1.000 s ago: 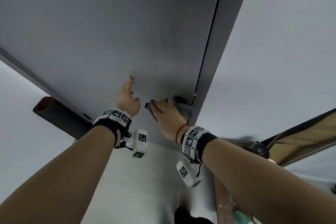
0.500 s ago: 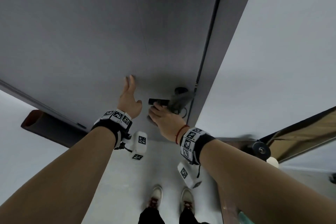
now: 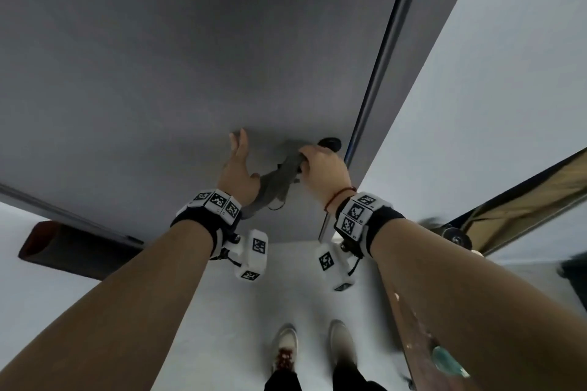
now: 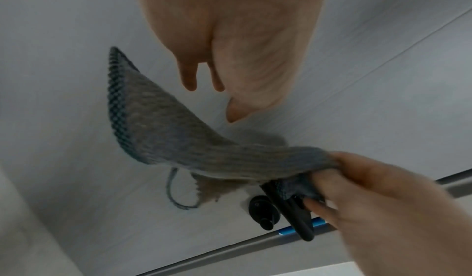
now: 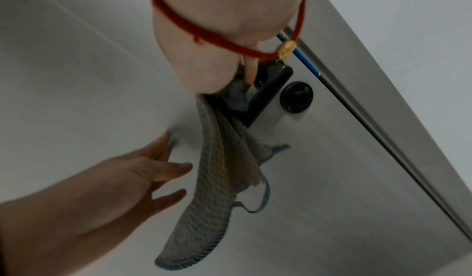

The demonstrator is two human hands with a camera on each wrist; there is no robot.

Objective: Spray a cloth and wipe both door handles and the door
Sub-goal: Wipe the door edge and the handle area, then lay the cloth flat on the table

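Observation:
A grey door (image 3: 165,67) fills the head view. Its black lever handle (image 4: 293,211) sits beside a round black lock (image 4: 263,209) near the door's right edge. My right hand (image 3: 324,165) grips a grey knitted cloth (image 3: 276,184) around the lever (image 5: 265,90). The free end of the cloth (image 4: 163,131) hangs loose toward my left hand. My left hand (image 3: 238,165) has straight fingers whose tips press flat on the door (image 5: 76,78) left of the handle, holding nothing. The cloth (image 5: 214,179) has a dangling loop.
The door frame (image 3: 390,51) runs along the door's right edge, with a pale wall (image 3: 508,105) beyond it. A brown cylinder (image 3: 63,251) lies at the lower left. My shoes (image 3: 314,346) stand on the light floor. A tilted mirror or panel (image 3: 524,206) is at the right.
My right hand has shifted right along the handle toward the lock, and the cloth now trails left in a long hanging strip. The left hand stays on the door.

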